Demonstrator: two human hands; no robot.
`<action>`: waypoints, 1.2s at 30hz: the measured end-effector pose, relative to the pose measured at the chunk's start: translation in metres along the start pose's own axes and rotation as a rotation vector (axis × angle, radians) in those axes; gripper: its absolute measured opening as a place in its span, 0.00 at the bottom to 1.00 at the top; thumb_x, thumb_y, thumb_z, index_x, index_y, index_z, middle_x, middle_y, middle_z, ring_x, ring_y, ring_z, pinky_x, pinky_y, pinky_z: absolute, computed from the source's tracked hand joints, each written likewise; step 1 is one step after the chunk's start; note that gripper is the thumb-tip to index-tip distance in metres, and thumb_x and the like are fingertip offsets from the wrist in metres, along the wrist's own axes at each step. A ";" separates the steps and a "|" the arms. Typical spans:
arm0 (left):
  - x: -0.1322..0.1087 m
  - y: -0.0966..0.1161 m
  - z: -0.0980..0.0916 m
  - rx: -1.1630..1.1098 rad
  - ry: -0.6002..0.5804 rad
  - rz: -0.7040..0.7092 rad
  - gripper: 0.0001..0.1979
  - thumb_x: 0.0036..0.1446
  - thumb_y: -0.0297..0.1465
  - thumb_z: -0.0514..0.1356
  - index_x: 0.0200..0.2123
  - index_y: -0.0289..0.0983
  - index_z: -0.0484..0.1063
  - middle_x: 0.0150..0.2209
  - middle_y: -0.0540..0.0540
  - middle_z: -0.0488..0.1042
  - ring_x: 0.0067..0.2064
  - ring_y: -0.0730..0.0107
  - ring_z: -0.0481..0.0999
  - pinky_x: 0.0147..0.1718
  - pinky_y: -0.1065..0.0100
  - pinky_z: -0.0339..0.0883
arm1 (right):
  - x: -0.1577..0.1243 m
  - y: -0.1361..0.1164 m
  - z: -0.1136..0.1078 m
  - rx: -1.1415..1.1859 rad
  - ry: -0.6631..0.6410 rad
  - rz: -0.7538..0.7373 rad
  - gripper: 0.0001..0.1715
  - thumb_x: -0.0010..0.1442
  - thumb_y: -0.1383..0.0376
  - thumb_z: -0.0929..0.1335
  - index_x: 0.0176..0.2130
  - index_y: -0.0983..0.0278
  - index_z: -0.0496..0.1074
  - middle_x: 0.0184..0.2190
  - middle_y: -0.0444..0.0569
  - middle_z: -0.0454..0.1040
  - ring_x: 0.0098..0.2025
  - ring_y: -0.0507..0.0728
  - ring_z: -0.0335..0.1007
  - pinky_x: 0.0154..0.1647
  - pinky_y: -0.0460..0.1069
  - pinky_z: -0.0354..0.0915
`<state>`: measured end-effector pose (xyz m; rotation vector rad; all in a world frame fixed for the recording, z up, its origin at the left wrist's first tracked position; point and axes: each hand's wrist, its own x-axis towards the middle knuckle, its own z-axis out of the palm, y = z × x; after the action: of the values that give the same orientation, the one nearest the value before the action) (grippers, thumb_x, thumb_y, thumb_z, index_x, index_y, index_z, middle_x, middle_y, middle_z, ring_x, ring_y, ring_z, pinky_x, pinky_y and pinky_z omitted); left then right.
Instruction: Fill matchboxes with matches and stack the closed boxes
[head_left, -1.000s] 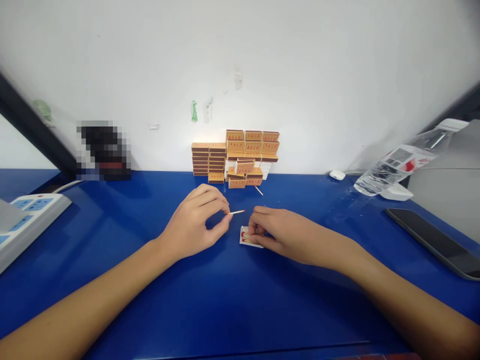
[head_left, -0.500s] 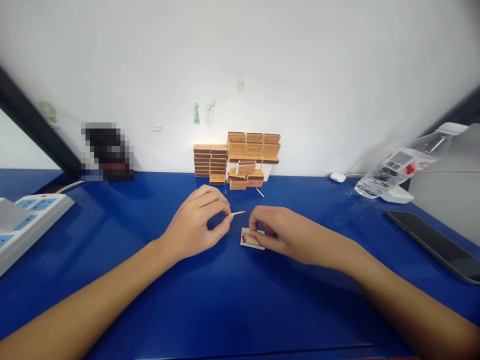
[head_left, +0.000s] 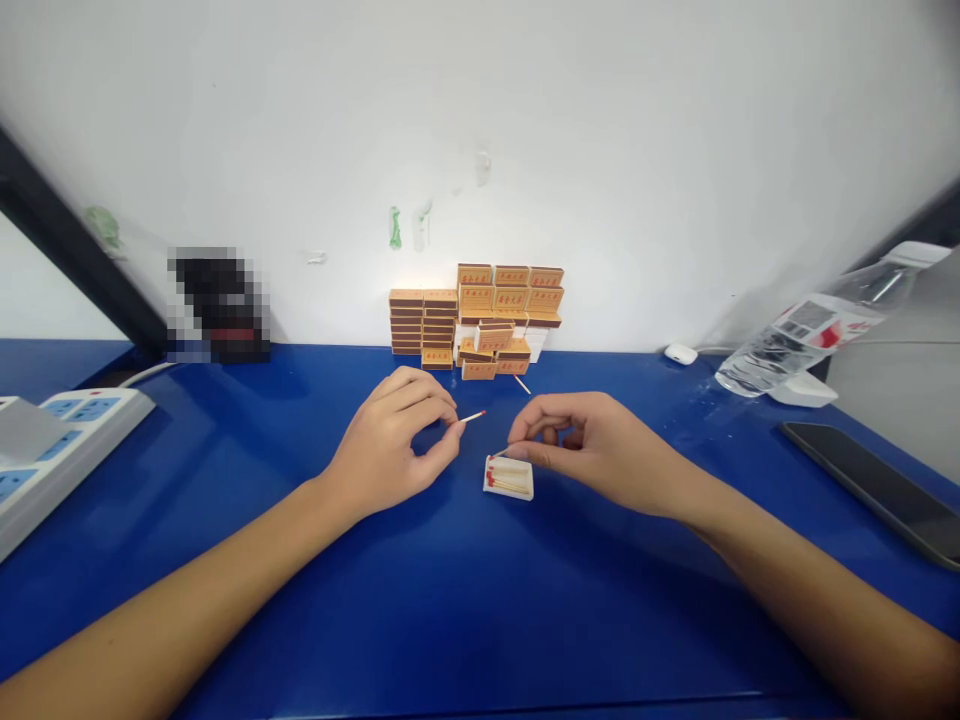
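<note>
Between thumb and forefinger, my left hand (head_left: pixel 397 440) pinches a matchstick (head_left: pixel 473 416), its red head pointing right and slightly up. My right hand (head_left: pixel 592 445) is closed on a second matchstick (head_left: pixel 500 454), red head to the left, just above the far edge of a small white matchbox tray (head_left: pixel 523 493). Several red-headed matches (head_left: pixel 510 486) lie in that tray, heads to the left. Behind both hands, yellow-and-brown matchboxes (head_left: pixel 510 298) are stacked against the wall, with one more lone match (head_left: pixel 522 384) on the table at their foot.
A white power strip (head_left: pixel 97 430) sits at the left, near a blurred dark object (head_left: pixel 229 310). On the right are a clear plastic bottle (head_left: pixel 825 320) leaning over, a black phone (head_left: pixel 870 490) and a small white case (head_left: pixel 681 354). The tabletop (head_left: pixel 450 620) is blue.
My right hand has lifted up and back from inside the tray, now with a match in its fingers. The match in my left hand has tilted its head upward.
</note>
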<state>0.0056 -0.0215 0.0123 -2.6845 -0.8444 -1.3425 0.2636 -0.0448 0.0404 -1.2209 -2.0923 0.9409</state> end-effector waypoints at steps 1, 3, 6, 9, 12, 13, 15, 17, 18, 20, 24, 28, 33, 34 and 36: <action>0.000 0.000 0.000 -0.001 0.001 -0.002 0.04 0.66 0.27 0.64 0.36 0.39 0.76 0.38 0.46 0.81 0.45 0.59 0.77 0.49 0.54 0.74 | 0.000 0.001 0.001 0.000 -0.017 0.009 0.15 0.65 0.52 0.74 0.35 0.61 0.80 0.28 0.44 0.77 0.28 0.52 0.66 0.31 0.49 0.62; 0.000 0.000 0.000 -0.002 0.004 -0.002 0.04 0.66 0.27 0.63 0.36 0.39 0.76 0.37 0.46 0.81 0.45 0.60 0.77 0.48 0.54 0.74 | 0.001 0.004 0.003 -0.041 -0.041 0.024 0.15 0.64 0.52 0.74 0.34 0.61 0.81 0.28 0.44 0.77 0.28 0.52 0.66 0.30 0.49 0.60; 0.000 0.001 0.000 -0.003 0.004 0.002 0.04 0.66 0.26 0.64 0.36 0.39 0.76 0.37 0.45 0.81 0.45 0.60 0.77 0.48 0.54 0.74 | 0.000 0.005 0.005 -0.159 -0.032 0.047 0.14 0.64 0.53 0.74 0.33 0.60 0.82 0.23 0.41 0.71 0.25 0.51 0.60 0.27 0.49 0.54; 0.000 0.002 0.001 -0.006 0.004 0.009 0.03 0.66 0.26 0.64 0.36 0.38 0.76 0.38 0.46 0.82 0.45 0.60 0.77 0.48 0.54 0.74 | 0.000 0.004 0.009 -0.226 0.009 0.049 0.10 0.64 0.56 0.75 0.33 0.59 0.82 0.23 0.40 0.68 0.26 0.51 0.59 0.27 0.49 0.52; -0.001 0.001 0.001 -0.017 0.026 0.006 0.03 0.66 0.26 0.64 0.37 0.38 0.76 0.38 0.46 0.82 0.45 0.61 0.78 0.49 0.55 0.74 | 0.001 0.007 0.014 -0.219 0.049 0.065 0.08 0.63 0.58 0.75 0.34 0.59 0.82 0.27 0.42 0.70 0.28 0.52 0.61 0.30 0.49 0.55; -0.001 0.001 0.001 -0.022 0.037 0.001 0.03 0.66 0.26 0.64 0.37 0.38 0.76 0.37 0.46 0.82 0.44 0.62 0.78 0.48 0.55 0.74 | 0.001 0.008 0.016 -0.218 0.051 0.063 0.08 0.63 0.58 0.75 0.34 0.59 0.82 0.29 0.43 0.71 0.29 0.52 0.62 0.31 0.49 0.56; -0.001 0.002 0.002 -0.036 0.056 -0.017 0.04 0.67 0.26 0.64 0.37 0.38 0.77 0.37 0.46 0.82 0.44 0.62 0.78 0.48 0.56 0.74 | 0.002 0.011 0.017 -0.225 0.043 0.038 0.09 0.64 0.58 0.75 0.33 0.60 0.82 0.33 0.44 0.73 0.31 0.52 0.63 0.33 0.49 0.58; -0.002 0.003 0.002 -0.064 0.066 -0.051 0.05 0.67 0.26 0.64 0.36 0.38 0.77 0.37 0.46 0.81 0.44 0.63 0.78 0.46 0.57 0.74 | 0.003 0.012 0.017 -0.229 0.040 0.005 0.11 0.65 0.58 0.74 0.33 0.60 0.82 0.35 0.46 0.74 0.32 0.52 0.64 0.35 0.50 0.60; -0.002 0.005 0.002 -0.087 0.064 -0.078 0.05 0.68 0.27 0.64 0.36 0.38 0.78 0.37 0.46 0.81 0.44 0.63 0.78 0.46 0.58 0.74 | 0.003 0.012 0.016 -0.219 0.053 -0.003 0.11 0.65 0.57 0.73 0.34 0.61 0.82 0.34 0.46 0.74 0.32 0.53 0.64 0.35 0.50 0.61; -0.002 0.009 0.003 -0.151 0.042 -0.141 0.06 0.68 0.28 0.64 0.36 0.39 0.78 0.38 0.47 0.82 0.43 0.64 0.78 0.47 0.58 0.73 | 0.003 0.009 0.015 -0.145 0.088 0.004 0.12 0.66 0.56 0.73 0.37 0.60 0.82 0.34 0.46 0.75 0.32 0.53 0.64 0.36 0.51 0.62; -0.002 0.019 0.006 -0.290 -0.028 -0.245 0.07 0.70 0.31 0.64 0.37 0.41 0.80 0.38 0.49 0.83 0.43 0.63 0.80 0.49 0.56 0.72 | 0.004 0.001 0.017 0.217 0.052 0.042 0.18 0.64 0.50 0.75 0.44 0.61 0.83 0.42 0.49 0.81 0.38 0.56 0.73 0.41 0.52 0.69; -0.002 0.025 0.007 -0.354 -0.067 -0.298 0.10 0.71 0.34 0.63 0.35 0.41 0.80 0.38 0.48 0.84 0.41 0.63 0.80 0.48 0.54 0.71 | 0.005 0.000 0.025 0.508 0.026 0.063 0.20 0.61 0.49 0.77 0.42 0.62 0.82 0.40 0.49 0.82 0.41 0.57 0.77 0.41 0.52 0.71; -0.004 0.025 0.008 -0.326 -0.153 -0.233 0.06 0.70 0.35 0.64 0.40 0.41 0.79 0.42 0.47 0.83 0.45 0.62 0.79 0.51 0.54 0.71 | 0.007 0.005 0.024 0.538 0.063 0.024 0.19 0.60 0.50 0.77 0.38 0.62 0.80 0.36 0.46 0.80 0.36 0.54 0.74 0.36 0.50 0.69; -0.005 0.024 0.008 -0.283 -0.177 -0.215 0.07 0.68 0.38 0.66 0.43 0.41 0.79 0.42 0.46 0.82 0.46 0.60 0.79 0.51 0.53 0.71 | 0.006 0.005 0.020 0.470 0.088 0.004 0.18 0.60 0.50 0.78 0.38 0.62 0.80 0.36 0.46 0.80 0.36 0.54 0.73 0.36 0.50 0.68; -0.008 0.022 0.008 -0.175 -0.227 -0.180 0.18 0.62 0.44 0.70 0.48 0.39 0.77 0.44 0.43 0.81 0.48 0.55 0.77 0.51 0.51 0.71 | 0.005 0.003 0.011 0.237 0.121 -0.032 0.15 0.61 0.52 0.77 0.36 0.61 0.80 0.34 0.46 0.78 0.34 0.54 0.70 0.36 0.50 0.66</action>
<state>0.0186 -0.0419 0.0060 -3.0045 -1.0583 -1.2099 0.2553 -0.0426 0.0320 -1.0909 -1.8425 1.0393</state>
